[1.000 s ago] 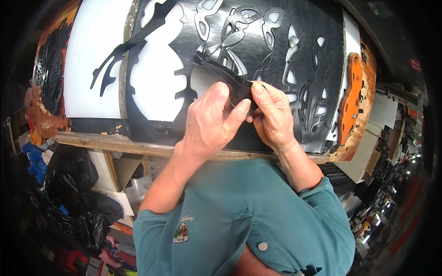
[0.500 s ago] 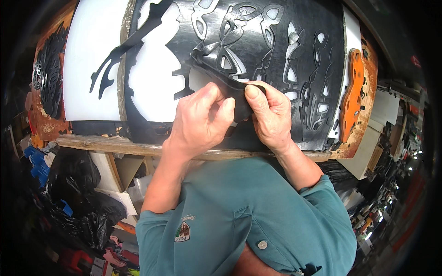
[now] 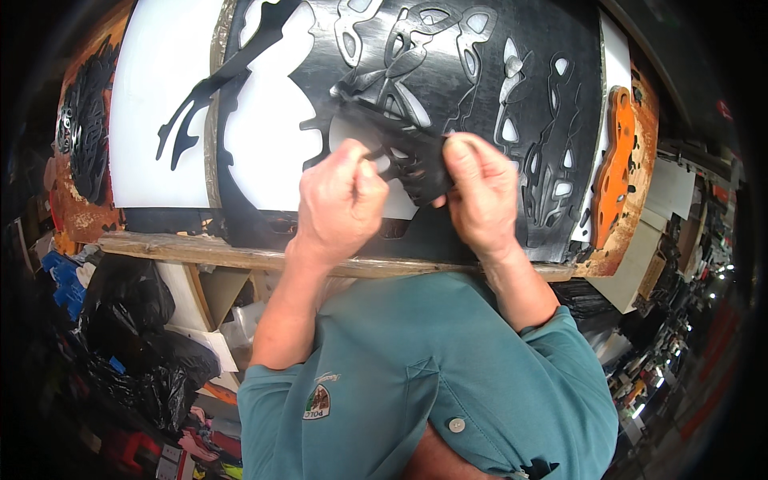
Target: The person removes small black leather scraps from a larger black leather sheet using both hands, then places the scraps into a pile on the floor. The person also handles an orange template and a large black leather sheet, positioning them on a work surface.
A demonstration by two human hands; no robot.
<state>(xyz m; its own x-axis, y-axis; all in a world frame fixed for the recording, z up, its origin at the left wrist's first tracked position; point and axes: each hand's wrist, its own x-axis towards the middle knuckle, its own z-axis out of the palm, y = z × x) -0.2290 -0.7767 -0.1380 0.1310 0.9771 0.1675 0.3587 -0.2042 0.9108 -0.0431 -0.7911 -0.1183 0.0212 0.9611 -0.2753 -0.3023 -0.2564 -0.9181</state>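
Between my two hands hangs a black rubber-like cut-out piece [image 3: 428, 174] with slots through it, lifted and partly blurred. My right hand [image 3: 486, 192] pinches its right edge between thumb and fingers. Curled into a loose fist, my left hand [image 3: 340, 200] grips a narrow part of the piece at its left; its fingertips are smeared by motion. Beneath lies a black sheet [image 3: 552, 28] cut with several looped outlines, some folded or raised. White board [image 3: 268, 144] shows through a large opening in the sheet on the left.
A loose black strip with prongs [image 3: 186, 124] lies across the white panel [image 3: 160, 48] at left. Black cut-outs are piled [image 3: 86, 124] at the far left. An orange template [image 3: 612, 168] rests by the right edge. A wooden rail [image 3: 200, 250] borders the table's near side.
My hands have moved apart, the right one shifting right and the left one slightly left and down. The black piece is now spread out between them, showing its slots.
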